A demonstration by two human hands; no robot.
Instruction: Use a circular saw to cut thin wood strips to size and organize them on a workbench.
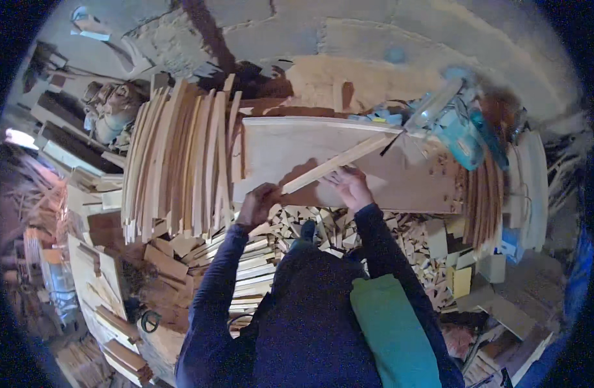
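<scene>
My left hand [260, 204] is closed on the near left end of a pale wooden strip [335, 161], which slants up to the right over a plywood board [407, 187]. My right hand [348, 187] is open just below the middle of that strip, palm turned partly up and fingers apart, their tips at the strip's lower edge; whether they bear any of it I cannot tell. The strip's far end reaches a dark blade-like piece near a teal power tool [462, 139] at the board's right.
Long strips [174, 155] stand stacked left of the board, darker ones [481, 200] at its right. Small offcuts [323, 229] cover the floor around my foot [306, 229]. A leaning panel [93, 284] is at lower left, a pale wall [374, 39] behind the board.
</scene>
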